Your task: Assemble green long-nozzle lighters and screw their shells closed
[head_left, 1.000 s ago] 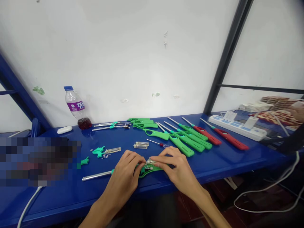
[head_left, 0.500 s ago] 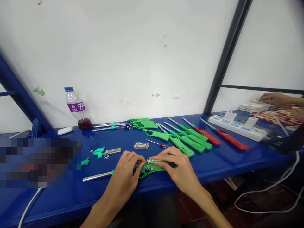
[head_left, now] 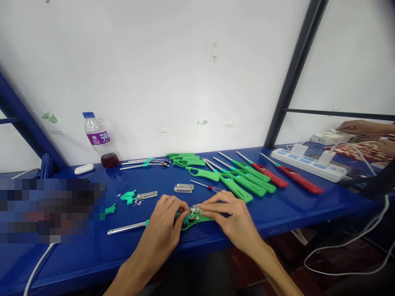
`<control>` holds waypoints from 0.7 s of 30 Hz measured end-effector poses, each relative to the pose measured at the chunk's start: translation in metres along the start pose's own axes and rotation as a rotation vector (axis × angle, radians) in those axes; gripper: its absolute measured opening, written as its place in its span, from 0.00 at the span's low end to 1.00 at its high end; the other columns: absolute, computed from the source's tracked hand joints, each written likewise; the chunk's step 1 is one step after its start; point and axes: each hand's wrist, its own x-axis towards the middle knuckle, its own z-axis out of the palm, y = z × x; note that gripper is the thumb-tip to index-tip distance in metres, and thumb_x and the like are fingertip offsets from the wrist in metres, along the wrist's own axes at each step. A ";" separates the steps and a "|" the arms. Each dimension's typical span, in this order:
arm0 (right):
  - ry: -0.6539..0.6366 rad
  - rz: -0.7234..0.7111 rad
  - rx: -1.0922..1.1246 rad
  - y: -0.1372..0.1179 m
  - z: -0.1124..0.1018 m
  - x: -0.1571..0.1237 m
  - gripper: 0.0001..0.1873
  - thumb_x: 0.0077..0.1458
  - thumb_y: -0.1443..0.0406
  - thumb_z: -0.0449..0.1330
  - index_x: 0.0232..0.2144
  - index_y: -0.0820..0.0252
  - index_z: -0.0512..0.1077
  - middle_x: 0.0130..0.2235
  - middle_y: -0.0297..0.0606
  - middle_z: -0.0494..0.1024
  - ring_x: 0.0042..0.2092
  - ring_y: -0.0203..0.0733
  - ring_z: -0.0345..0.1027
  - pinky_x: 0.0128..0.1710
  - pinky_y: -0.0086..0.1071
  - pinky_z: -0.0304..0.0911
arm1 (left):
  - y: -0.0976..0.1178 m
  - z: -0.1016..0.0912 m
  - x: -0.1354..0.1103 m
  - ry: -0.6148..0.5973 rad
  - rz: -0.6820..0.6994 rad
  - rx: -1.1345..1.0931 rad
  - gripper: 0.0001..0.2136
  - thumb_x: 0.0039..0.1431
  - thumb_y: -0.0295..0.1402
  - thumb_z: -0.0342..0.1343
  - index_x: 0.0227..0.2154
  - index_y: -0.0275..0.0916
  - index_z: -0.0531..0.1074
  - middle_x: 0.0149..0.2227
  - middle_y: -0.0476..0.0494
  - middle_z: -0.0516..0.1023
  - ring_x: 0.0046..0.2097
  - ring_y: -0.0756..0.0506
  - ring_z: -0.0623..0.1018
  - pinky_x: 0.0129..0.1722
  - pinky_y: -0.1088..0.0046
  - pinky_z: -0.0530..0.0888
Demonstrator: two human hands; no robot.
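Observation:
An opened green lighter (head_left: 200, 219) lies on the blue table in front of me, its metal barrel (head_left: 129, 228) pointing left. My right hand (head_left: 236, 220) pinches a clear plastic fuel tank (head_left: 196, 209) just over the open handle. My left hand (head_left: 168, 218) is closed, thumb and forefinger together at the tank's left end; whatever is between those fingertips is too small to name. Thin wires and a dark part show in the handle below the tank. Behind my hands are two more clear tanks (head_left: 184, 188) and a screwdriver (head_left: 205, 186).
Several green lighters (head_left: 243, 183) and two red lighters (head_left: 300, 179) lie at right, near a power strip (head_left: 308, 165). Green shells (head_left: 185, 158) and metal barrels (head_left: 145, 164) lie at the back. Teal triggers (head_left: 128, 197) and a bottle (head_left: 100, 142) are left. Another person's hand (head_left: 354, 126) shows far right.
Almost nothing differs. My right hand has shifted very slightly with the fuel tank; my left hand keeps its pinch in the same place.

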 end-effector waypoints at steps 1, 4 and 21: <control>0.002 -0.007 0.000 0.000 0.000 0.000 0.14 0.61 0.70 0.70 0.44 0.44 0.86 0.40 0.34 0.85 0.44 0.48 0.75 0.47 0.42 0.69 | 0.000 0.000 0.000 0.004 0.008 0.005 0.08 0.73 0.27 0.50 0.38 0.42 0.71 0.37 0.46 0.77 0.41 0.41 0.73 0.41 0.62 0.72; 0.008 -0.018 -0.006 0.001 0.001 0.000 0.14 0.61 0.70 0.70 0.45 0.43 0.86 0.40 0.34 0.85 0.44 0.47 0.75 0.47 0.43 0.69 | 0.001 0.001 0.000 0.014 0.033 0.024 0.08 0.73 0.25 0.50 0.38 0.41 0.71 0.37 0.46 0.77 0.41 0.41 0.72 0.41 0.62 0.71; 0.006 0.045 -0.036 -0.004 0.004 0.002 0.07 0.67 0.62 0.66 0.44 0.48 0.84 0.39 0.34 0.86 0.42 0.47 0.77 0.54 0.46 0.66 | 0.002 0.003 -0.002 0.083 0.061 0.100 0.06 0.74 0.28 0.51 0.44 0.42 0.72 0.42 0.44 0.79 0.43 0.40 0.76 0.47 0.57 0.73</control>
